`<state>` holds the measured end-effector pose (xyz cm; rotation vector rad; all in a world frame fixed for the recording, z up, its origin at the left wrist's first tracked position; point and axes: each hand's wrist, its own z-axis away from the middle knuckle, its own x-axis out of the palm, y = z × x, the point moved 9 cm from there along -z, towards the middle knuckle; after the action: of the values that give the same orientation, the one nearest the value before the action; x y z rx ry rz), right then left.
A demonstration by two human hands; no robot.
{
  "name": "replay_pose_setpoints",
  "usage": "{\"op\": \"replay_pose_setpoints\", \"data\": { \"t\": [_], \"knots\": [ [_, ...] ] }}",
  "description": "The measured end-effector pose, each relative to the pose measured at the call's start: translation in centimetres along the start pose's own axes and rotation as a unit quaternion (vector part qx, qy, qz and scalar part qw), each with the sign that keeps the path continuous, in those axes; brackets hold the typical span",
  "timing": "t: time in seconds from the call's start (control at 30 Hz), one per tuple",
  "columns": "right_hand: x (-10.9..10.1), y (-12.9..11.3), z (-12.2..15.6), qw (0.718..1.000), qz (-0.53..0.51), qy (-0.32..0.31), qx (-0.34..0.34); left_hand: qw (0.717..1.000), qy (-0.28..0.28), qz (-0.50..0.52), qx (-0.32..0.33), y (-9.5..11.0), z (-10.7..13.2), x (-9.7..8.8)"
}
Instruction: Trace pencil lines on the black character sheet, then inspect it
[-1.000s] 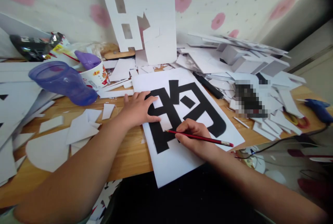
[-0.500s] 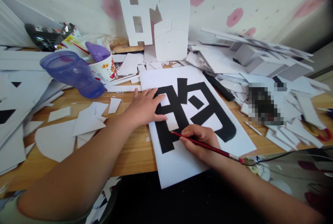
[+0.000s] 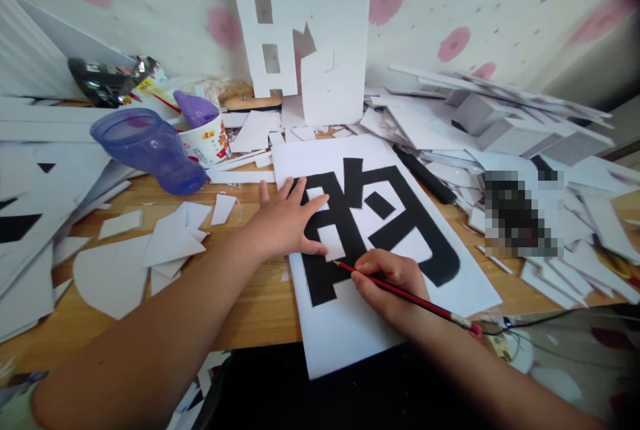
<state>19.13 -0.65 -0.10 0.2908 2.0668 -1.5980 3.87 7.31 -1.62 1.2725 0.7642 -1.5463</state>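
A white sheet (image 3: 330,343) lies on the wooden table, its near corner jutting past the front edge. On it rests a black cut-out Chinese character (image 3: 443,243) with openings that show white. My left hand (image 3: 285,220) lies spread over the left side of the character, fingers apart, pressing it down. In my right hand (image 3: 393,283) is a red and black pencil (image 3: 420,298), gripped near its point. The tip touches the lower edge of the small lower-left opening in the character. The pencil's eraser end points toward the lower right.
White board scraps (image 3: 113,277) lie at left. A purple translucent vessel (image 3: 150,150) and a paper cup (image 3: 207,137) stand behind them. A white board with cut windows (image 3: 335,17) leans at the wall. A black handle-like object (image 3: 425,173) and piled offcuts (image 3: 520,130) are at right.
The view has shifted slightly, so everything appears a little lower and further right. The left thumb and fingers have moved slightly over the character; the pencil tip stays around the lower-left opening.
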Motion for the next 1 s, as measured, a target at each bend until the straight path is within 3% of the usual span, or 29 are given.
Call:
{"op": "replay_pose_setpoints", "data": {
  "t": [0.53,0.73,0.9,1.0],
  "knots": [
    [-1.2,2.9,0.6,0.988,-0.036,0.073,0.127,1.0,0.008,0.003,0.01,-0.3,-0.2,0.3],
    [-1.4,3.3,0.6,0.987,-0.077,0.078,0.114,1.0,0.001,0.011,0.008,-0.3,-0.1,0.2],
    [-2.2,2.9,-0.1,0.981,-0.122,0.133,0.076,1.0,0.011,0.012,0.01,-0.4,-0.1,0.3],
    [-1.6,3.3,-0.5,0.982,-0.114,0.124,0.086,1.0,0.022,0.008,0.016,-0.3,-0.1,0.3]
  ]
}}
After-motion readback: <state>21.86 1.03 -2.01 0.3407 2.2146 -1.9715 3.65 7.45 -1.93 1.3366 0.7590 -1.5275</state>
